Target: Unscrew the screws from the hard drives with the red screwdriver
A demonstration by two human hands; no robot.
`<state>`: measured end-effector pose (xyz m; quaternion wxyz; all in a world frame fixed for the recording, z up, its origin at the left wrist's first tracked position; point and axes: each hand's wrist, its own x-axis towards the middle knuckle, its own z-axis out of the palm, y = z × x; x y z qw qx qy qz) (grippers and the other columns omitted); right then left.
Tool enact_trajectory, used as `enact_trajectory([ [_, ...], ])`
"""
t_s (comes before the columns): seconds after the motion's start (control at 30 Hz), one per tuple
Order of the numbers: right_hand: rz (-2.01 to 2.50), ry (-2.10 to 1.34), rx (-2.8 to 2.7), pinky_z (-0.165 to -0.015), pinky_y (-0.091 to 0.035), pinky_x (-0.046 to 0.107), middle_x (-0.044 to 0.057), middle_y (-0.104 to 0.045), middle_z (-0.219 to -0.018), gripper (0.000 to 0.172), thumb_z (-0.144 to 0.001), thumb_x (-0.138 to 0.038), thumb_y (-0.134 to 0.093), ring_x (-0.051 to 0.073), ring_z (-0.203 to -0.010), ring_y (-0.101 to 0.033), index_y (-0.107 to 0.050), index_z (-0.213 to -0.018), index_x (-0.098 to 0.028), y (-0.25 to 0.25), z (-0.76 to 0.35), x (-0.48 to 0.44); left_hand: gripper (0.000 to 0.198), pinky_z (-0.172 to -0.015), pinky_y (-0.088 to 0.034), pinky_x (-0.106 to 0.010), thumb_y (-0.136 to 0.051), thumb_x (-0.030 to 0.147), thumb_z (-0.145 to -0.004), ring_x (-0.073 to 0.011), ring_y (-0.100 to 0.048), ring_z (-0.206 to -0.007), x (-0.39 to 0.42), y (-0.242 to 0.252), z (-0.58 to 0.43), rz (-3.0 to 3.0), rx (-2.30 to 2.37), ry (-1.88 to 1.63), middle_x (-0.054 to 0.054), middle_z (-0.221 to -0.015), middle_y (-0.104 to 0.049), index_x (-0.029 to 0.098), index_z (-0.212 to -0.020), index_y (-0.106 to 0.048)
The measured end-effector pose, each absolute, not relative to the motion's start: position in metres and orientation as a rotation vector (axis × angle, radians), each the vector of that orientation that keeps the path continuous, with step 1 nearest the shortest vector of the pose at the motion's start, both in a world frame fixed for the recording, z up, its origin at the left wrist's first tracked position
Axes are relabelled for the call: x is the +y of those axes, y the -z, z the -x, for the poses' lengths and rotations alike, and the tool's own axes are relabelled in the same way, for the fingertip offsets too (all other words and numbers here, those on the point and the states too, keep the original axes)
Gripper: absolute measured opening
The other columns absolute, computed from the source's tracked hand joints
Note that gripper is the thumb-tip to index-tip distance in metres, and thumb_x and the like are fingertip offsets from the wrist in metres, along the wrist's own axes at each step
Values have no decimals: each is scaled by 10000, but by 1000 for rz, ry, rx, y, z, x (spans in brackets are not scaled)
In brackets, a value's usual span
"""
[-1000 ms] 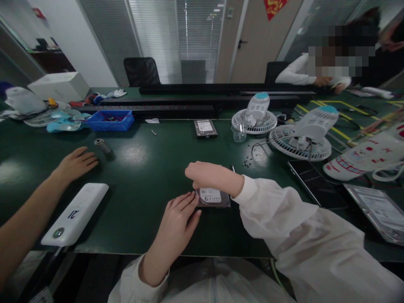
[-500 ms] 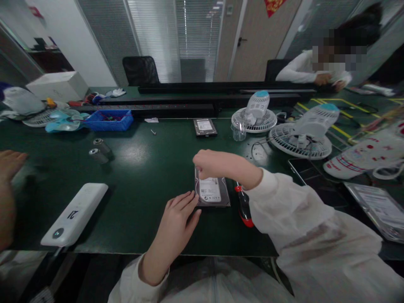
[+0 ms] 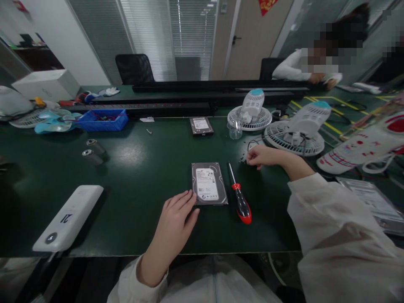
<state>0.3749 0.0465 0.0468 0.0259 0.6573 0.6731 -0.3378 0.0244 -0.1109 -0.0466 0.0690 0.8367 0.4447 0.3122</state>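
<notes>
A hard drive [image 3: 208, 185] lies label up on the dark green table in front of me. My left hand [image 3: 176, 216] rests flat at its lower left corner, fingers stretched out and fingertips touching its edge. To the right of the drive is a screwdriver [image 3: 241, 202] with a black and red handle, its shaft pointing away from me. Beyond it, my right hand [image 3: 260, 155] is down at the table with its fingertips pinched together beside small dark bits [image 3: 243, 158], perhaps screws. Whatever is between those fingertips is too small to make out.
Farther back lie a second hard drive [image 3: 201, 126], a clear plastic cup [image 3: 235, 130] and two white fan parts [image 3: 292, 136]. Left are a white power bank [image 3: 67, 219], two metal cylinders [image 3: 92, 157] and a blue tray [image 3: 104, 120]. A person [image 3: 293, 67] sits across the table.
My right hand has moved from above the hard drive rightward to the small dark bits, uncovering the drive and screwdriver. My left hand stays at the drive. Another person's hand at far left has withdrawn.
</notes>
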Motion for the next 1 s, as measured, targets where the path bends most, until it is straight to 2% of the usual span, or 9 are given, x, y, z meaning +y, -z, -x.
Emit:
enact_trajectory([
  [0.27, -2151, 1095, 2140, -674, -612, 315, 54, -726, -739, 137, -807, -276, -669, 173, -642, -699, -693, -764, -148, -51, -394, 41, 355, -1021, -578, -549, -583, 216, -1036, -316, -681, -1294, -111, 47, -24, -2500, 1358, -924, -132, -1367, -744, 190, -1374, -690],
  [0.37, -2224, 1017, 2230, -678, -608, 320, 64, -756, -808, 217, -881, -335, -604, 170, -649, -695, -714, -844, -152, -59, -396, 24, 354, -1020, -577, -554, -587, 208, -1031, -319, -679, -1297, -111, 47, -24, -2492, 1355, -922, -133, -1366, -744, 187, -1368, -694],
  [0.43, -2249, 931, 2332, -706, -600, 323, 73, -771, -878, 269, -928, -366, -558, 185, -718, -711, -729, -925, -158, -60, -385, 4, 354, -1024, -576, -552, -594, 211, -1028, -318, -678, -1299, -112, 47, -25, -2482, 1355, -925, -132, -1368, -743, 194, -1367, -695],
  [0.5, -2160, 706, 2582, -777, -584, 339, 80, -774, -880, 291, -955, -357, -548, 210, -813, -722, -759, -932, -159, -56, -365, -22, 354, -1030, -574, -553, -605, 216, -1023, -319, -676, -1303, -112, 47, -25, -2471, 1358, -930, -130, -1364, -745, 201, -1365, -697],
  [0.6, -1783, 354, 2970, -893, -573, 372, 117, -782, -1000, 270, -970, -221, -543, 247, -1009, -701, -782, -1044, -120, -42, -326, -59, 357, -1048, -565, -566, -611, 221, -1020, -325, -660, -1329, -113, 47, -25, -2451, 1362, -928, -135, -1372, -740, 197, -1366, -695],
  [0.77, -1668, -183, 2908, -866, -552, 415, 118, -776, -897, 243, -989, -139, -550, 297, -987, -658, -787, -977, -86, -22, -283, -88, 372, -1086, -545, -578, -549, 220, -1054, -321, -629, -1377, -113, 47, -23, -2442, 1349, -872, -142, -1412, -717, 188, -1406, -668],
  [0.9, -1611, -337, 2846, -846, -514, 397, 107, -785, -912, 195, -969, -95, -582, 319, -1076, -645, -777, -988, -89, -20, -274, -94, 388, -1104, -536, -578, -517, 199, -1065, -313, -612, -1405, -113, 47, -23, -2434, 1326, -852, -154, -1427, -706, 179, -1428, -652],
  [1.0, -1679, -362, 2719, -802, -495, 409, 121, -774, -933, 184, -976, -101, -567, 330, -1064, -645, -751, -966, -104, -22, -269, -98, 386, -1106, -535, -573, -531, 195, -1060, -314, -613, -1404, -113, 47, -23, -2441, 1330, -854, -154, -1428, -705, 177, -1427, -649],
])
